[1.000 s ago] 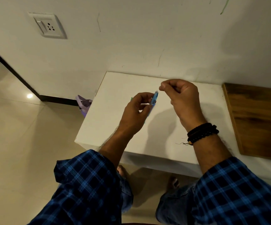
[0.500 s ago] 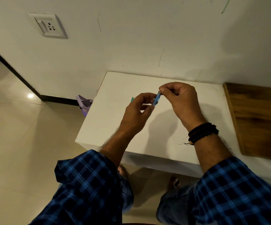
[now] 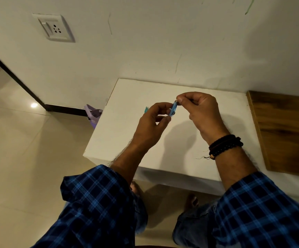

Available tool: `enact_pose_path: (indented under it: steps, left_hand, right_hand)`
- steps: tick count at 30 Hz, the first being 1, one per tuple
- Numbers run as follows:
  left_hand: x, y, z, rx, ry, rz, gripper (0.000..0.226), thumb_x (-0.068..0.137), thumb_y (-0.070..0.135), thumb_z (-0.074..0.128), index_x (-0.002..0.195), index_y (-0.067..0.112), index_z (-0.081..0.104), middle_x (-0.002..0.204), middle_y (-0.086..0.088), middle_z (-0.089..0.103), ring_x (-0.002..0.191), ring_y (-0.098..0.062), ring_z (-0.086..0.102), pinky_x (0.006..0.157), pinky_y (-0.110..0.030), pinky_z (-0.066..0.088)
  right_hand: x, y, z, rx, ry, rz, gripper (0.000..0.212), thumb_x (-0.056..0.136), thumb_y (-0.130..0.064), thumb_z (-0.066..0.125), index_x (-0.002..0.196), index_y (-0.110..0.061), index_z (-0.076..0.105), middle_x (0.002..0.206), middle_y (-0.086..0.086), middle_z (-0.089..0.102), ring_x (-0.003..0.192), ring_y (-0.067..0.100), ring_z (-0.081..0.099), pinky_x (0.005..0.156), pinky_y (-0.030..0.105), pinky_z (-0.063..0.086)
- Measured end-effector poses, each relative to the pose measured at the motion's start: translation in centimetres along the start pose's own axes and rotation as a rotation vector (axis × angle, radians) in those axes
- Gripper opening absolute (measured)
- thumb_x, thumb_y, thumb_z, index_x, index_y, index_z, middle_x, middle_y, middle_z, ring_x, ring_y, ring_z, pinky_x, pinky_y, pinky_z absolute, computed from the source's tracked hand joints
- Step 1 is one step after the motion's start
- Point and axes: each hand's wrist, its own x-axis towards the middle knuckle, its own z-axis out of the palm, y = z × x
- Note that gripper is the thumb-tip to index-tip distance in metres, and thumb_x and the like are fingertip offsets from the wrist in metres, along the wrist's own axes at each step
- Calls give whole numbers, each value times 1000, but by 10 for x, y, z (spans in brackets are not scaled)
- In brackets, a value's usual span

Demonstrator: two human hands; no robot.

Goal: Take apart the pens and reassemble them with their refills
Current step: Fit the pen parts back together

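Note:
A translucent blue pen (image 3: 173,109) is held above the white table (image 3: 120,133), between both hands. My left hand (image 3: 152,126) pinches its lower end with thumb and fingers. My right hand (image 3: 199,111) pinches its upper end with thumb and forefinger, fingers curled. Most of the pen is hidden by the fingers. A small teal-green pen part (image 3: 146,109) peeks out behind my left hand; whether it lies on the table or is in that hand I cannot tell.
A wall rises just behind the table, with a socket plate (image 3: 54,27) at upper left. A wooden board (image 3: 285,129) lies at the table's right. A purple plastic object (image 3: 93,114) sits on the tiled floor left of the table. My feet are under the front edge.
My right hand has come down and left to meet the blue pen's upper end; one second ago it was apart from it. My left hand stayed nearly in place.

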Motion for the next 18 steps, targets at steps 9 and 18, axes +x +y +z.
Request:
enact_pose_path:
  steps: [9,18]
  left_hand:
    - [-1,2,2,-18,-23,-12,30,100,13,59,130,19,59,114,10,65,97,-15,69,83,-29,61]
    - [0,2,3,-19,-28,-3,30,100,14,59,129,21,59,117,10,66,100,-13,69,82,-25,60]
  right_hand:
    - [0,0,-4,40,-50,85,17,97,-27,64,104,-16,75,97,-5,76,87,-1,66,68,20,46]
    - [-3,-3,-4,58,-46,123,19,98,-26,61,106,-14,74,90,-9,74,77,-3,64,64,20,45]
